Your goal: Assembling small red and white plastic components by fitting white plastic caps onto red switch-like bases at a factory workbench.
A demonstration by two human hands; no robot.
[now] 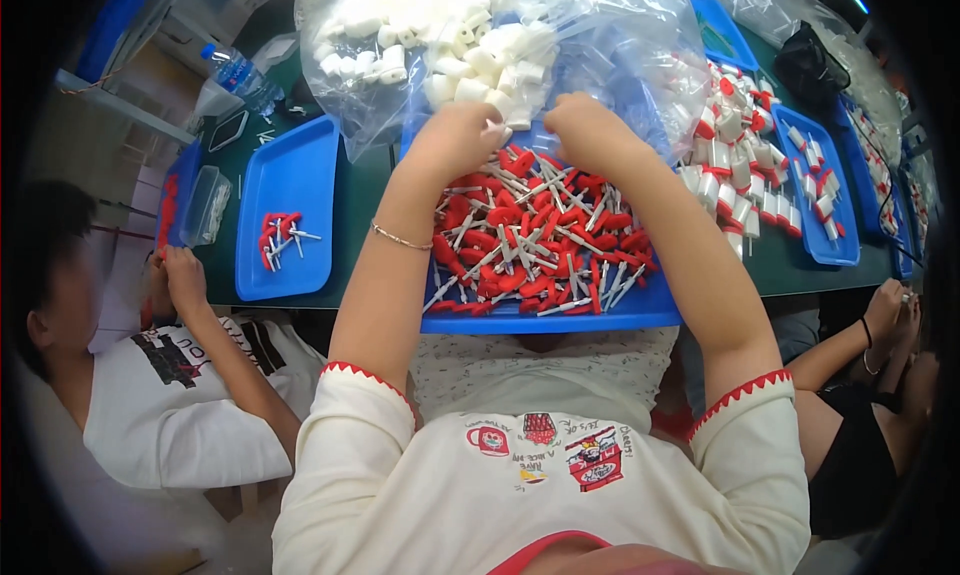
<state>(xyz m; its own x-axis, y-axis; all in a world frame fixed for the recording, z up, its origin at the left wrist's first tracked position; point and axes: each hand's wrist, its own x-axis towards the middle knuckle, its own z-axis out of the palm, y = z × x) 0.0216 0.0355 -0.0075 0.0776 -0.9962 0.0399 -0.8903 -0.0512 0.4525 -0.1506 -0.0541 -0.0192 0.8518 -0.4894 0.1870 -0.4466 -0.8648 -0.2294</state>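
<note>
My left hand [462, 140] is over the far left part of a blue tray [550, 322], its fingers closed. A small white piece [495, 132] shows at its fingertips, mostly covered by them. Across from it, my right hand [592, 133] is curled with the fingertips pressed together; whatever they hold is hidden. Below both hands, the tray carries a heap of red-headed parts with grey-white stems [540, 237]. Just beyond my hands, white hollow cylinders [485, 60] spill from a clear plastic bag [600, 35].
White cylinders with red ends [735, 160] are piled to the right, beside another blue tray [825, 190]. At left, a blue tray [290, 190] contains several red-headed parts; a water bottle [240, 78] and phone [228, 131] lie beyond. People sit working on both sides.
</note>
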